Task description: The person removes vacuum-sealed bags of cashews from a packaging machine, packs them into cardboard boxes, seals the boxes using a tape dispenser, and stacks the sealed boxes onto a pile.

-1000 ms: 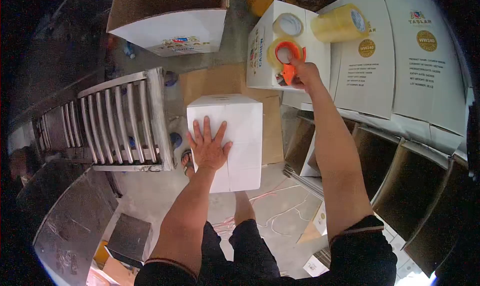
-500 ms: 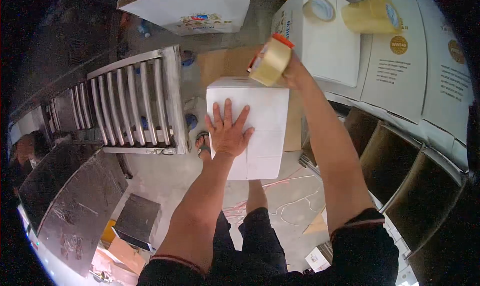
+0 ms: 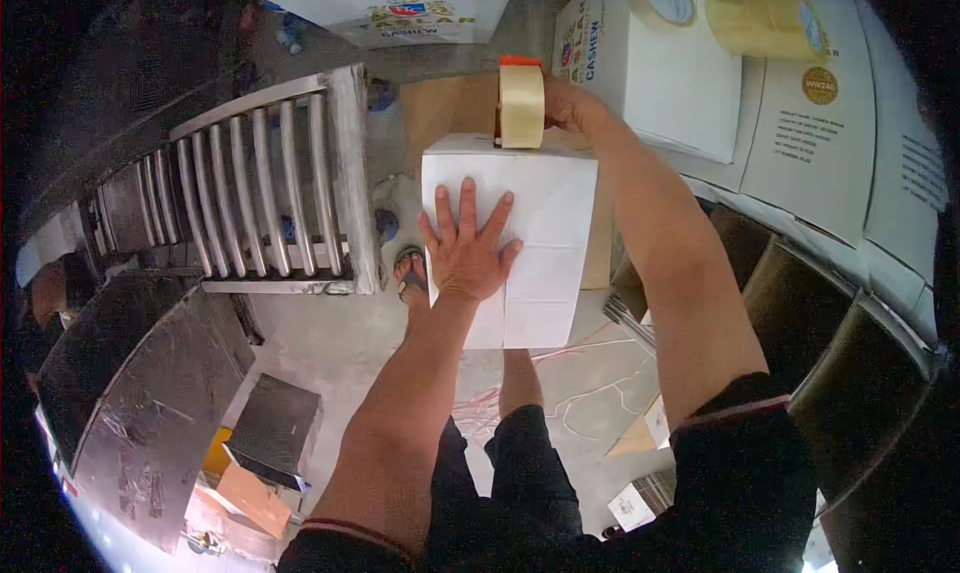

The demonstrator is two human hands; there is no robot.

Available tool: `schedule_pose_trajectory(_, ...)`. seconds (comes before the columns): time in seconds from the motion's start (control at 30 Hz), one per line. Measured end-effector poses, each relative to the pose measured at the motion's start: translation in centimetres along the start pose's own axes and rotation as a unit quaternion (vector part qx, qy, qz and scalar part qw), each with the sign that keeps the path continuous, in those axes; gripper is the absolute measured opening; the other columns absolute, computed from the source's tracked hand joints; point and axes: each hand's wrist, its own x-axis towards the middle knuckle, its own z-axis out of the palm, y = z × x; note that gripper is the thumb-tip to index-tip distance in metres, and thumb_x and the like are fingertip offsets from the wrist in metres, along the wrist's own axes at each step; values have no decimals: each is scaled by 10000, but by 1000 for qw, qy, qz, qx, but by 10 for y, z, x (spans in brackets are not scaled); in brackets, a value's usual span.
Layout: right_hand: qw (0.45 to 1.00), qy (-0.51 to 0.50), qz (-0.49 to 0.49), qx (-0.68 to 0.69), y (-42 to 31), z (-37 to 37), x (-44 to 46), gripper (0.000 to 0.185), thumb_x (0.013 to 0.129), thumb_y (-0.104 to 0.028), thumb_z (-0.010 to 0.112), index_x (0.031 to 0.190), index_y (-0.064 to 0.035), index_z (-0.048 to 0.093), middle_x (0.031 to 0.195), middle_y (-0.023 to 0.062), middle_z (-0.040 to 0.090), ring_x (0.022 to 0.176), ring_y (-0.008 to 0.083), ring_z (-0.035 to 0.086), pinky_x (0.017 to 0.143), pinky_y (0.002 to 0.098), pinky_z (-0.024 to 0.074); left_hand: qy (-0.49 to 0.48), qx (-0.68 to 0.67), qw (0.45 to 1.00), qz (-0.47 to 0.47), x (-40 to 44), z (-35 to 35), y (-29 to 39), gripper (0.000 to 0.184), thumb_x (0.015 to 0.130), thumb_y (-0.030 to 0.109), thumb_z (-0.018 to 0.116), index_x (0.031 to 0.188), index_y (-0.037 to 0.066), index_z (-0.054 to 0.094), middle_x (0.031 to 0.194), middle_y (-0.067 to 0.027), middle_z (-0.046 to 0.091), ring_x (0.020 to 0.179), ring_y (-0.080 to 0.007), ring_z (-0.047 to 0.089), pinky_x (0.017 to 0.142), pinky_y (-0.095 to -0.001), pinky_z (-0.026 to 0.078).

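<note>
A white cardboard box (image 3: pixel 545 223) stands upright in front of me, its closed flaps facing up. My left hand (image 3: pixel 472 253) lies flat on its top with the fingers spread. At the far edge of the box, my right hand (image 3: pixel 572 108) grips a tape dispenser (image 3: pixel 522 103) with an orange edge and a wide roll of clear yellowish tape. The dispenser is upright against the far side of the box. Its handle and most of my right fingers are hidden behind the roll and wrist.
A metal roller conveyor (image 3: pixel 265 188) stands at the left. On a white carton (image 3: pixel 680 93) at the right sits one tape roll (image 3: pixel 665 1), with a stack of rolls (image 3: pixel 765 25) beside it. Another printed carton (image 3: pixel 400 8) is at the back. Loose straps (image 3: pixel 590 383) lie on the floor.
My right hand has moved the tape dispenser left and turned it from tilted to upright at the box's far edge. My left hand stays flat on the box.
</note>
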Motion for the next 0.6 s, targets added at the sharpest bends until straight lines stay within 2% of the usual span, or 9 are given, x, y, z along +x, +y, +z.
schedule_pose_trajectory(0.1,999,-4,-17,-49,6,-6,4,364,870,-248,724,1180,-98,608,1037,34,689,903,152,671,797,306,572,14,-3,1000,2,-1,1,0,638,851,571,572,1434,349,437,1579,-141,179,1447,-449,81,1109,-682,70)
schedule_pose_trajectory(0.2,999,-27,-44,-10,-41,24,-47,322,877,-198,716,1156,-73,614,1000,34,700,863,156,687,787,292,575,26,1,1000,7,-3,1,0,630,852,571,571,1427,348,447,1579,-140,181,1444,-455,92,1107,-681,76)
schedule_pose_trajectory(0.27,995,-2,-101,11,-49,40,-66,292,866,-189,726,1109,-49,642,975,38,709,840,168,695,774,294,569,33,6,999,9,-1,1,0,623,856,578,561,1424,347,453,1583,-138,174,1445,-455,89,1107,-678,74)
schedule_pose_trajectory(0.3,985,29,-143,-94,-46,40,-66,272,852,-177,734,1074,-41,657,966,47,715,842,174,698,768,299,565,34,7,999,10,-2,2,0,620,858,584,552,1422,346,456,1586,-137,168,1447,-453,84,1107,-677,71)
schedule_pose_trajectory(0.37,925,91,-216,-299,-36,42,-68,232,823,-154,749,1006,-26,688,948,65,726,848,188,702,756,310,557,21,17,1000,8,-3,4,-1,629,863,599,529,1430,338,448,1593,-135,151,1452,-451,65,1110,-674,58)
schedule_pose_trajectory(0.47,851,139,-323,-391,-21,65,-102,272,767,-148,769,998,-27,695,947,92,726,859,237,704,766,329,550,-1,32,999,4,-4,6,-1,676,866,624,496,1461,316,408,1605,-134,118,1460,-448,29,1114,-671,31)
schedule_pose_trajectory(0.6,782,211,-436,-392,-14,102,-146,341,741,-145,776,1053,-45,683,968,99,726,879,282,702,781,330,545,2,37,999,1,-2,6,-1,744,864,641,478,1504,290,338,1613,-141,83,1467,-441,-3,1124,-661,14)
